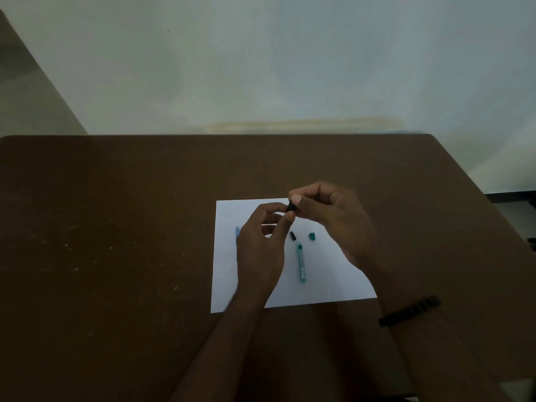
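Nearest me, the green tube [301, 264] lies on the paper [333, 282], with its cap [312, 236] and a black bit [293, 235] just beyond. Above them, the left hand [261, 248] and right hand [333, 219] both pinch a small black piece [291, 206]. I judge a loosened pinch could drop it among those loose parts.

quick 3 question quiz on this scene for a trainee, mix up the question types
1. True or false: the teal tube lies on the white paper.
2. What do the left hand and right hand pinch together above the paper? A small black part; B teal cap; C blue pen.
3. Fill in: the dark wristband is on the ___ wrist.
Key: 1 true; 2 A; 3 right.
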